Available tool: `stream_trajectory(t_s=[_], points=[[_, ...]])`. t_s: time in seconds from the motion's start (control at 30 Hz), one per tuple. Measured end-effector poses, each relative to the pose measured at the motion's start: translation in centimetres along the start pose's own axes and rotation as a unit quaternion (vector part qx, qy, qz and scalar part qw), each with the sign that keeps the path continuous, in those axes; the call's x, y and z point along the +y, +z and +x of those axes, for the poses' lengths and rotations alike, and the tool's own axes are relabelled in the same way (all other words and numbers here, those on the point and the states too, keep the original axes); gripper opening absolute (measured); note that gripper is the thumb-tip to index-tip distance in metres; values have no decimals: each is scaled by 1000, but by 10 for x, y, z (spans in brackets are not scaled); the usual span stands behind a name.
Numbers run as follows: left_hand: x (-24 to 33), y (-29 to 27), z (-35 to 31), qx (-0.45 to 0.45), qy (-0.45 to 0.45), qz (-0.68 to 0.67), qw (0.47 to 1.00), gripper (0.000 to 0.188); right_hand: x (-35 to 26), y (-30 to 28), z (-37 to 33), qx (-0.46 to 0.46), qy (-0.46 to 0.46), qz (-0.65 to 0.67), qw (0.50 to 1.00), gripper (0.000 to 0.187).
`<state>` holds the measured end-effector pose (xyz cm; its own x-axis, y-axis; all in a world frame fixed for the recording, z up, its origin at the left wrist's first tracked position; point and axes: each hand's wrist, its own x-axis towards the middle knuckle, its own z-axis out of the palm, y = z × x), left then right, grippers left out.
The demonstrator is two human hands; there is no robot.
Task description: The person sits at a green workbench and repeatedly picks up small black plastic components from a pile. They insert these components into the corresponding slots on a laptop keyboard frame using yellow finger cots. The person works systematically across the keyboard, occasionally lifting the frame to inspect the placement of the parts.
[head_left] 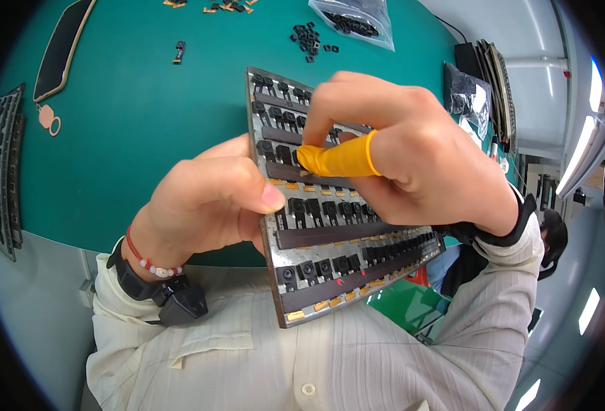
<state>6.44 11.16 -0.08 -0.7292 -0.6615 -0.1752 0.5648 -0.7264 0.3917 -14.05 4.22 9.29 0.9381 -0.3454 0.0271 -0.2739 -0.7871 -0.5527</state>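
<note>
A flat metal tray [270,236] is tilted up in front of my chest. Its rows hold small black camera modules [307,269] with gold-coloured connector ends, along dark strips. My left hand [210,188] grips the tray's left edge, thumb on the front face and the other fingers mostly hidden behind. Over the tray's upper half, my right hand [402,147] is closed in a pinch, with a yellow finger cot [340,157] on one digit. Its covered tip presses against a black module in the third row from the top; the fingers partly hide that module.
On the green table [145,82] lie a loose module [178,52], a pile of black parts [306,39] and a clear bag [357,20] of them. A phone-like black slab [63,48] with a pink ring tag [47,120] and stacked trays [4,171] are leftward. More trays [498,89] stand right.
</note>
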Motion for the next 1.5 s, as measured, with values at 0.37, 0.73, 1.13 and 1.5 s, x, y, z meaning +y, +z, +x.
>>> stream_trajectory(t_s=[0.37,0.73,1.13,1.5], points=[[-1,-10,1,-54,21,-36,998,56,4,2,15,-11,-18,-20,1000,15],[-7,-11,7,-119,68,-101,985,59,-8,-51,-28,30,5,-131,991,38],[-6,-18,2,-21,79,-54,995,57,-35,-36,-93,79,167,-85,979,34],[-1,-8,0,23,86,-27,996,63,-45,-14,-136,136,249,-30,959,23]])
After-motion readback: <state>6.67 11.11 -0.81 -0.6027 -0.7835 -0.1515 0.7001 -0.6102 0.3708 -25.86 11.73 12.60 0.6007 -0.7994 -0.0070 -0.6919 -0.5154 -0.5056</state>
